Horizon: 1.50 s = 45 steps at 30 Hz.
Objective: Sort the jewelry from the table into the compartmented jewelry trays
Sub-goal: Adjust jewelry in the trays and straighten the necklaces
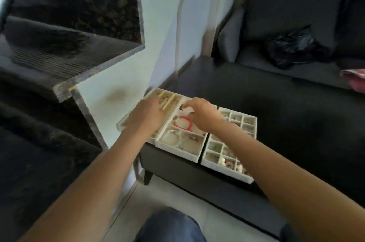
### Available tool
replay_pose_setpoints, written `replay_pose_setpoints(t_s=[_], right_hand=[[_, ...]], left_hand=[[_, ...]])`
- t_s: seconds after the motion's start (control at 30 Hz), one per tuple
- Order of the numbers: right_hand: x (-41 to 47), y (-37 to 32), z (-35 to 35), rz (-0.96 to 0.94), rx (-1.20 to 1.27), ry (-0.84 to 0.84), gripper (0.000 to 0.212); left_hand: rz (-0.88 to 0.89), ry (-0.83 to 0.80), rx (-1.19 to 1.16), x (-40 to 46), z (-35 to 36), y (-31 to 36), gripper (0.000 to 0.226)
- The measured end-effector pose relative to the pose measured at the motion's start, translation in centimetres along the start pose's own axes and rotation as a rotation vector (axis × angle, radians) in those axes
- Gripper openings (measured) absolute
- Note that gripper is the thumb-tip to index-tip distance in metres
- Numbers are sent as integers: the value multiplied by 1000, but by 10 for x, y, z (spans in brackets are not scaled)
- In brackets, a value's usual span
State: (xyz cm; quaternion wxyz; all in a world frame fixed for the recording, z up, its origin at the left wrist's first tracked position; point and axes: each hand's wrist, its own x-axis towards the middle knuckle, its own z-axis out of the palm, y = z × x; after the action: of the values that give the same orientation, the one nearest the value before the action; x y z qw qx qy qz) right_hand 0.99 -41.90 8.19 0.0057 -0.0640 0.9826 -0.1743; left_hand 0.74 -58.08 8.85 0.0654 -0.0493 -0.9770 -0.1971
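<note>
Three white compartmented jewelry trays sit side by side on a dark ottoman (pixel 276 115). The left tray (pixel 152 92) has long slots. The middle tray (pixel 178 148) holds a red bracelet (pixel 184 122) and pale bangles. The right tray (pixel 250 121) has small square cells with several small pieces. My left hand (pixel 146 115) lies over the left tray, fingers forward; whether it holds anything is hidden. My right hand (pixel 201 113) hovers over the middle tray's far end, fingertips bent down at something pale and blurred.
A dark stone shelf (pixel 59 60) juts out at the left above the trays. A grey sofa (pixel 292 24) with a black bag (pixel 292 48) stands behind the ottoman. A pink cloth (pixel 353 79) lies at the right edge. My knee (pixel 169 226) is below.
</note>
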Motion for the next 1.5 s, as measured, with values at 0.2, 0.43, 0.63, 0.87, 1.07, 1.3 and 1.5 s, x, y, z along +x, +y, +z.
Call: replay_pose_setpoints(t_s=[0.2, 0.43, 0.63, 0.87, 1.07, 1.3, 1.5], right_hand=[[-109, 96, -52, 320, 123, 174, 34], [-255, 232, -75, 680, 140, 331, 47], [-353, 321, -70, 842, 90, 179, 59], [-409, 379, -52, 912, 122, 250, 51], [-408, 388, -52, 851, 156, 381, 24], [-399, 394, -48, 806, 212, 439, 7], [-389, 381, -56, 828, 555, 510, 9]], left_hand=[[122, -56, -180, -32, 43, 128, 20], [454, -192, -257, -103, 103, 284, 27], [776, -558, -230, -165, 175, 378, 42], [967, -744, -49, -212, 235, 433, 49], [1020, -653, -62, -219, 250, 438, 44], [1001, -489, -217, -224, 262, 444, 27], [802, -567, -487, -216, 249, 446, 19]])
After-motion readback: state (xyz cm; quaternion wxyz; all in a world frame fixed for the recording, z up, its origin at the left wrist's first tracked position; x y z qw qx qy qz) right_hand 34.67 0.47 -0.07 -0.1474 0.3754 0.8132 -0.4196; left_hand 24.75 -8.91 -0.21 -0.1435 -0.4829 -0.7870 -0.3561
